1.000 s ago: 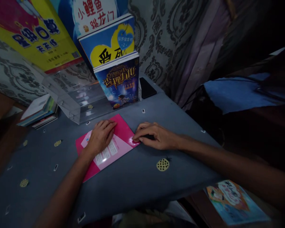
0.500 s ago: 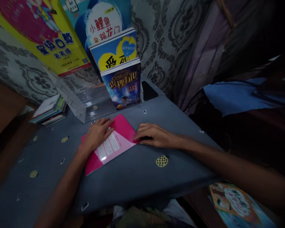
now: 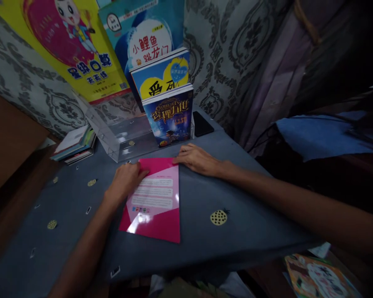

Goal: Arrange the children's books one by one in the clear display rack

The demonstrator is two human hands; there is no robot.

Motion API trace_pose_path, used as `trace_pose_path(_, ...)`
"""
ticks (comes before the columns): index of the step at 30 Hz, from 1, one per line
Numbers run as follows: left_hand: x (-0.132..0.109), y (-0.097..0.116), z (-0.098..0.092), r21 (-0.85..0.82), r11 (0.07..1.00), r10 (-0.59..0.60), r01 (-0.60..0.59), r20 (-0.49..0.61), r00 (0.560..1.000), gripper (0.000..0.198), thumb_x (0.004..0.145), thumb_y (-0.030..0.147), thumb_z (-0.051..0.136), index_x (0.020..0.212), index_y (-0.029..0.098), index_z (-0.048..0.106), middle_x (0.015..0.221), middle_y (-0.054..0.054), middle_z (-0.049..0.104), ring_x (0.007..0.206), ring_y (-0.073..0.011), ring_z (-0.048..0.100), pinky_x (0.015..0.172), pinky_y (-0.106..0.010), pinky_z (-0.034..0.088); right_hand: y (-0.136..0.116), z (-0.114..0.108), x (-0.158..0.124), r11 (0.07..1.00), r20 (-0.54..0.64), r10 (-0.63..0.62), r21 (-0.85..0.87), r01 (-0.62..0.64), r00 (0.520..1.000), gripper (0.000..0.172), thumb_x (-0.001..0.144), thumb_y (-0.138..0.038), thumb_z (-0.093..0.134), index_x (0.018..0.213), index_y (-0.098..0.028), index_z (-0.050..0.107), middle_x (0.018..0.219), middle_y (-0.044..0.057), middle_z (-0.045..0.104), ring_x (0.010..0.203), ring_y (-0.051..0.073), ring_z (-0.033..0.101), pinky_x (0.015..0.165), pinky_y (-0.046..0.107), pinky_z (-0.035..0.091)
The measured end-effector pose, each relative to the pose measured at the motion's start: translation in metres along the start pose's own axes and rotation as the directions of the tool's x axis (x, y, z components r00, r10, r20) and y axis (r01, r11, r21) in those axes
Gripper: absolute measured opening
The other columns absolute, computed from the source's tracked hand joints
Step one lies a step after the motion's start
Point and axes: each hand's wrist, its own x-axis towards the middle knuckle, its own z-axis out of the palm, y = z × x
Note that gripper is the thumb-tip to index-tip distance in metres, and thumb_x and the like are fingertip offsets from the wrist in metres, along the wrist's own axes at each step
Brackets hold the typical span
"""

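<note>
A thin pink book (image 3: pixel 164 221) lies on the grey tablecloth, its cover with pale text panels facing up and its top edge toward the stand. My left hand (image 3: pixel 126 179) grips its upper left edge, the thumb resting on the cover and the other fingers curled at the side. At the upper right corner, my right hand (image 3: pixel 196 159) has its fingers closed on the book; part of the grip is hidden. Just beyond the hands, a dark blue book (image 3: pixel 169 120) stands upright in a clear plastic book stand (image 3: pixel 107 138).
Behind the blue book stand a yellow-and-blue book (image 3: pixel 139 78), a teal book (image 3: pixel 119 33) and a large yellow workbook (image 3: pixel 102 89). A black phone (image 3: pixel 202 124) lies right of the stand. Stacked books (image 3: pixel 76 142) sit at left. An orange book (image 3: pixel 317 275) lies below the table's right edge.
The pink book has turned from a slant to nearly straight, its bottom edge swinging toward me. My right hand moved slightly up with the corner; both hands stay on the book.
</note>
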Motion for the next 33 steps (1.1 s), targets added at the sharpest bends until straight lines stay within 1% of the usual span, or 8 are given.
trace_pose_path(4,-0.005,0.004,0.000,0.052,0.998,-0.025,0.025,-0.009,1.000,0.047,0.101,0.048,0.042,0.098,0.013,0.073,0.091,-0.018,0.074,0.088,-0.0321,0.071,0.074,-0.039,0.050,0.017,0.012,0.022,1.000,-0.033,0.028,0.004,-0.028,0.999,0.031,0.092,-0.005,0.052,0.102,-0.021,0.076,0.092,0.006,0.076,0.091,0.023,0.061,0.085,0.037,0.042)
trace_pose_path(8,-0.006,0.012,0.010,0.073,0.997,0.011,0.000,-0.155,0.988,0.039,0.101,0.041,0.044,0.102,0.013,0.071,0.098,-0.018,0.071,0.096,-0.0336,0.067,0.073,-0.040,0.052,0.017,0.022,0.025,0.983,-0.100,0.150,0.118,-0.138,0.984,0.035,0.089,-0.003,0.052,0.107,-0.019,0.077,0.094,0.009,0.074,0.091,0.022,0.065,0.084,0.034,0.049)
trace_pose_path(10,-0.001,0.017,0.019,0.007,0.989,0.146,-0.149,-0.249,0.958,0.032,0.101,0.035,0.047,0.113,0.015,0.068,0.107,-0.015,0.068,0.103,-0.0309,0.063,0.079,-0.040,0.052,0.014,0.024,0.021,0.965,-0.112,0.211,0.181,-0.189,0.971,0.041,0.086,-0.001,0.050,0.114,-0.018,0.074,0.102,0.010,0.074,0.094,0.022,0.067,0.085,0.034,0.051)
trace_pose_path(13,0.015,0.025,0.036,-0.123,0.897,0.353,-0.425,-0.380,0.855,0.034,0.102,0.031,0.046,0.130,0.019,0.061,0.117,-0.011,0.062,0.107,-0.0252,0.056,0.092,-0.039,0.049,0.012,0.024,0.015,0.929,-0.099,0.271,0.288,-0.233,0.958,0.054,0.083,0.002,0.046,0.129,-0.017,0.065,0.112,0.010,0.076,0.106,0.023,0.068,0.095,0.039,0.051)
trace_pose_path(16,0.031,0.032,0.049,-0.164,0.843,0.397,-0.512,-0.451,0.799,0.038,0.103,0.030,0.042,0.136,0.022,0.059,0.119,-0.010,0.058,0.108,-0.0249,0.052,0.097,-0.042,0.047,0.012,0.022,0.012,0.882,-0.074,0.317,0.389,-0.266,0.945,0.068,0.081,0.003,0.043,0.145,-0.018,0.050,0.118,0.007,0.076,0.119,0.021,0.066,0.103,0.042,0.048)
trace_pose_path(19,0.038,0.036,0.053,-0.166,0.845,0.397,-0.509,-0.443,0.804,0.040,0.103,0.030,0.041,0.139,0.022,0.058,0.120,-0.012,0.056,0.109,-0.0266,0.050,0.096,-0.045,0.046,0.011,0.020,0.012,0.857,-0.053,0.344,0.426,-0.290,0.938,0.070,0.081,0.003,0.042,0.148,-0.017,0.044,0.120,0.006,0.076,0.125,0.020,0.063,0.107,0.044,0.046)
trace_pose_path(23,0.036,0.036,0.051,-0.198,0.826,0.408,-0.528,-0.435,0.802,0.041,0.104,0.030,0.039,0.138,0.023,0.059,0.123,-0.012,0.055,0.115,-0.0276,0.048,0.098,-0.047,0.044,0.008,0.017,0.012,0.859,-0.035,0.341,0.417,-0.296,0.940,0.062,0.084,-0.002,0.046,0.144,-0.015,0.046,0.122,0.009,0.075,0.124,0.021,0.064,0.107,0.045,0.046)
trace_pose_path(33,-0.005,0.043,0.038,-0.321,0.671,0.552,-0.669,-0.386,0.739,0.040,0.105,0.033,0.039,0.138,0.027,0.061,0.128,-0.012,0.055,0.119,-0.0268,0.048,0.102,-0.049,0.045,0.004,0.017,0.013,0.876,-0.039,0.319,0.393,-0.279,0.947,0.049,0.089,-0.009,0.051,0.137,-0.015,0.054,0.121,0.013,0.075,0.116,0.022,0.069,0.100,0.043,0.051)
